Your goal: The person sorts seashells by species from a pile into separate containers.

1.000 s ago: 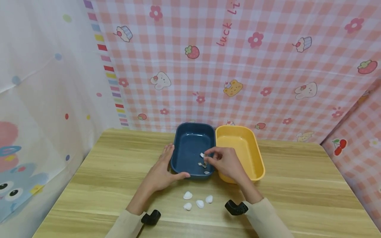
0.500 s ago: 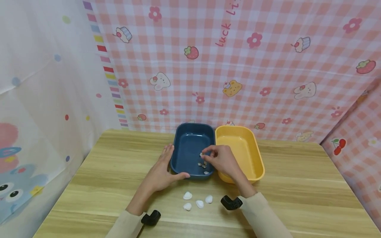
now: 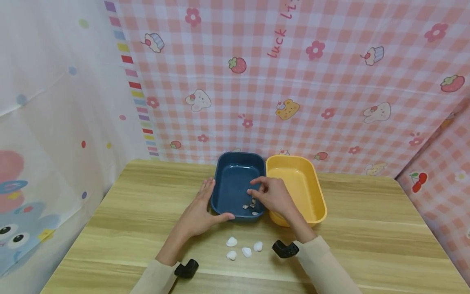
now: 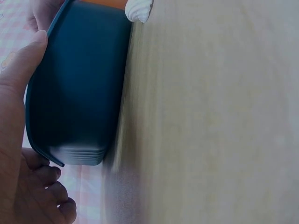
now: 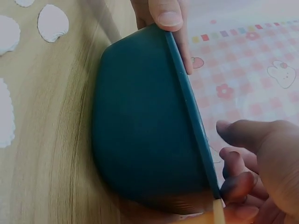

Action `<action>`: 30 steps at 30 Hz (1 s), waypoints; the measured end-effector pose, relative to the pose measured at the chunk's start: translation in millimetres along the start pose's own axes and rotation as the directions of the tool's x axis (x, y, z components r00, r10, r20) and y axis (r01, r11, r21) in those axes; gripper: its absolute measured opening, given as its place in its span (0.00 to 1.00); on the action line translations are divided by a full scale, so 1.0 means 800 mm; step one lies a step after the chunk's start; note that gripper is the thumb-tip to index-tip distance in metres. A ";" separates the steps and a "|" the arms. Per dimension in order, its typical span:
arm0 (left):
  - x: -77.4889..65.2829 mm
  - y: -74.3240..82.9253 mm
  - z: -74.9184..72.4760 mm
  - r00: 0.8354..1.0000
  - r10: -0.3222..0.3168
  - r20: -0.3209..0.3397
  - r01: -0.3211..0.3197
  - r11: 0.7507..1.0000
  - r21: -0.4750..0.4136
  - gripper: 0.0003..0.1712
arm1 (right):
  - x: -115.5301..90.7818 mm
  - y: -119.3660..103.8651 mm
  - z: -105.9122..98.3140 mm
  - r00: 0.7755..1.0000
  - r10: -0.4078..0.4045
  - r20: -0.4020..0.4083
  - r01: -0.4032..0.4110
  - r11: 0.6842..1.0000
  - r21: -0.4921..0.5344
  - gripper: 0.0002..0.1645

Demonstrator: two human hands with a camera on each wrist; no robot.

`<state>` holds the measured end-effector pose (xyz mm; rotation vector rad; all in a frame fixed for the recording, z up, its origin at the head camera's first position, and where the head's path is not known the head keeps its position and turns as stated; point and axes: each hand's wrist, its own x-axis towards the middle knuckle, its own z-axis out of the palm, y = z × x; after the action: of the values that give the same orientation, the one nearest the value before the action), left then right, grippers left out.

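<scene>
Over the right part of the dark blue bin (image 3: 231, 188), my right hand (image 3: 272, 197) hovers with its thumb and index finger apart. No object shows between them. Several small brownish shells (image 3: 252, 206) lie on the bin floor below that hand, near the front right corner. My left hand (image 3: 196, 212) rests against the bin's left side, with its thumb along the front rim and its fingers spread at the left edge. In the right wrist view, the right thumb (image 5: 233, 133) stands apart from the bent fingers, beside the blue rim.
A yellow bin (image 3: 293, 179) stands right against the blue one, partly behind the right forearm. Several white shells (image 3: 247, 252) lie on the wooden table (image 3: 367, 232) in front of the bins. A pink checked cloth (image 3: 257, 90) hangs behind.
The right thumb and index finger, earlier pinching a small whitish shell over the blue bin, have parted. The shell no longer shows between them; one shell below has shifted slightly. The left hand stays put.
</scene>
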<state>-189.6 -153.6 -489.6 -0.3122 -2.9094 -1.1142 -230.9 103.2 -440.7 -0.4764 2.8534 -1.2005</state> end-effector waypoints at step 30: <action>0.001 0.001 -0.001 1.000 -0.012 0.001 0.012 1.000 -0.011 0.73 | -0.084 0.010 -0.025 0.992 -0.117 0.036 0.116 0.993 0.025 0.20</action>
<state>-190.2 -153.4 -488.8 -0.2964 -2.9110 -1.1318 -171.8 141.0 -439.7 -0.6664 2.8123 -1.2260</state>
